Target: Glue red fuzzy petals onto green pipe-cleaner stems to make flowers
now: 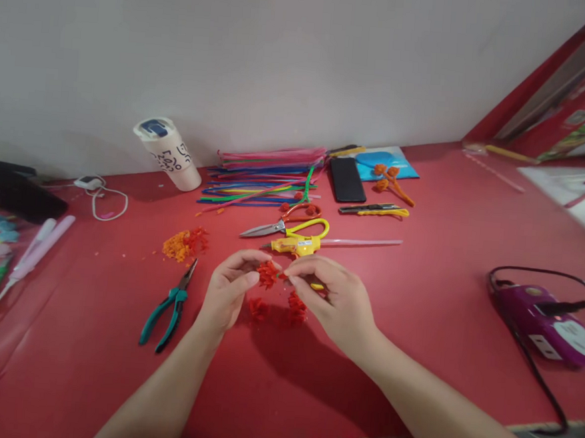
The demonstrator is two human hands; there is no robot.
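Between my two hands is a fuzzy red flower-like cluster (267, 274). My left hand (224, 291) grips its left side between thumb and fingers. On the other side, my right hand (339, 299) pinches closed at the cluster's edge, where a tiny bit of green shows; what exactly its fingertips hold is hard to make out. Below them on the table lie a red cluster (257, 308) and another red tuft (297, 306). Just beyond my hands are a yellow glue gun (295, 246) with a pinkish stick in its back and scissors (266, 230) with red and yellow handles.
Teal-handled pliers (178, 296) and orange clippings (176, 245) lie left. Pipe cleaners (260, 177), a phone (348, 179), a cutter knife (373, 210) and an orange stem (399, 190) lie at the back. A tumbler (169, 154) stands by the wall; a purple power strip (550, 324) sits right.
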